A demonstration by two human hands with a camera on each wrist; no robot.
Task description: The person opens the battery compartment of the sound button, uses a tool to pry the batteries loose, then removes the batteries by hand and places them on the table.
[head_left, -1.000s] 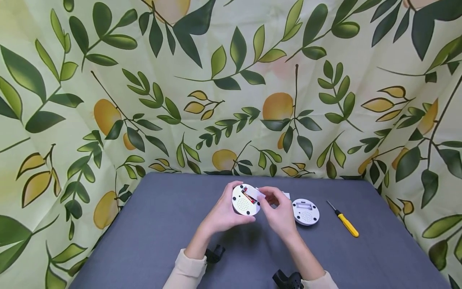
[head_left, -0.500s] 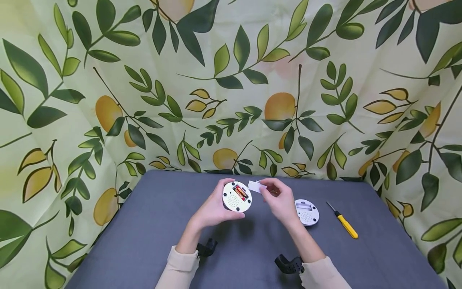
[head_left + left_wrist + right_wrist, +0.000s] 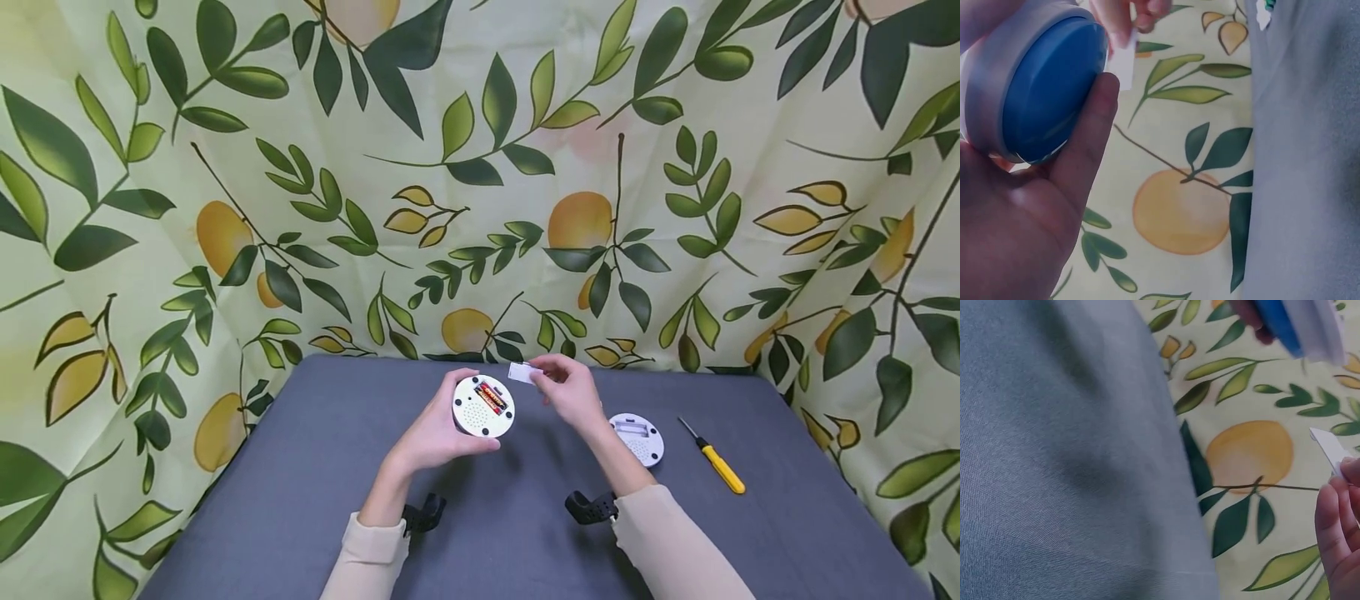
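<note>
My left hand (image 3: 433, 429) grips a round white device (image 3: 474, 418) by its edge, its underside turned toward the head camera. Two red and black batteries (image 3: 491, 397) lie side by side in its open compartment. In the left wrist view the device's other face shows a blue dome (image 3: 1054, 87), with a finger along it. Up and to the right of the device, my right hand (image 3: 573, 392) pinches a small white battery cover (image 3: 522, 372) between thumb and fingers, apart from the device. The cover (image 3: 1330, 450) also shows in the right wrist view.
A second round white device (image 3: 637, 440) lies underside up on the grey table (image 3: 315, 500), an empty battery slot showing. Right of it lies a screwdriver (image 3: 722, 467) with a yellow handle. Behind the table hangs a leaf-patterned cloth (image 3: 480, 208).
The cover came away from over the battery compartment, exposing both batteries. My right hand moved it up and away from the device, while my left hand shifted left with the device.
</note>
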